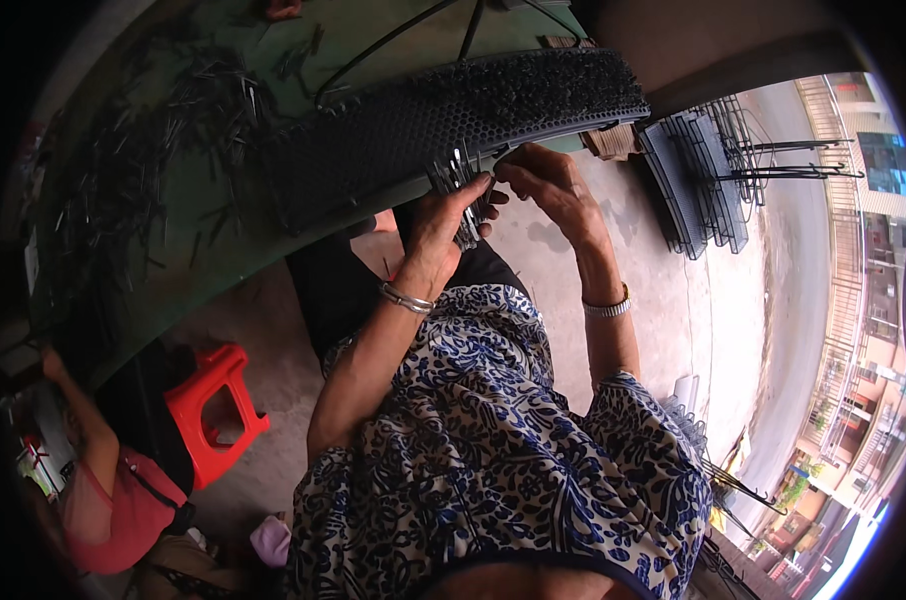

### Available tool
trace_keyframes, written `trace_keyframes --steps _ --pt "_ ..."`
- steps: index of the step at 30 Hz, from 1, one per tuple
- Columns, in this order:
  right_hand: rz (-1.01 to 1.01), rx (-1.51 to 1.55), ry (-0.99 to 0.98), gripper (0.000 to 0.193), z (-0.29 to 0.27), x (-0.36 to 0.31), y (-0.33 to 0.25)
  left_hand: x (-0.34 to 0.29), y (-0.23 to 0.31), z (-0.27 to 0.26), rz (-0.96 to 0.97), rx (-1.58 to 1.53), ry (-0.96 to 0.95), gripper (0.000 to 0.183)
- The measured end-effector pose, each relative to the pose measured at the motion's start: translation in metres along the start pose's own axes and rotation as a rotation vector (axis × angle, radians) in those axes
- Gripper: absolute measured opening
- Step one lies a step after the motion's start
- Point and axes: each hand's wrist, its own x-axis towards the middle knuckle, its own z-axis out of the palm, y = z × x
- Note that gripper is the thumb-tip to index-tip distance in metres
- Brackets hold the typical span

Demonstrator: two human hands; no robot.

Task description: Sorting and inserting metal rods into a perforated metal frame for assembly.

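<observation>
My left hand [441, 222] is closed round a bundle of thin, dark, shiny strips [460, 178], whose ends stick out above and below the fingers. Just right of it, my right hand [558, 190] has thumb and forefinger pinched together; whatever lies between the fingertips is too small to make out. Beyond both hands lies a long black panel [373, 155] full of small holes, tilted across the table edge. Short dark pieces [543, 90] stand packed in its far right part, while the holes at its left show bare.
Many loose dark strips [208, 110] lie scattered over the green table [213, 285]. Black perforated racks [688, 180] stand on the floor at right, near brown cardboard [613, 143]. A red plastic stool [213, 410] stands at lower left, beside another person in a pink top [123, 515].
</observation>
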Motion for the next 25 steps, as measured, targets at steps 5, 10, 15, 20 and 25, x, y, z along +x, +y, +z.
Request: trace_keyframes --steps 5,10,15,20,25 --pt "0.010 -0.192 0.335 0.013 0.010 0.024 -0.012 0.005 0.008 -0.008 -0.012 -0.096 0.037 0.016" --pt "-0.439 -0.501 0.600 0.006 0.017 0.071 0.004 0.005 0.016 -0.011 0.001 -0.129 0.049 0.015" --pt "-0.507 -0.621 0.610 0.005 0.022 0.088 0.018 0.004 0.015 -0.010 0.005 -0.072 0.040 0.016" --pt "-0.490 -0.600 0.512 0.006 0.021 0.092 0.007 0.003 0.015 -0.010 0.008 -0.086 0.017 0.017" --pt "-0.426 -0.756 0.507 0.009 0.025 0.087 0.008 0.001 0.016 -0.010 0.002 -0.087 0.019 0.019"
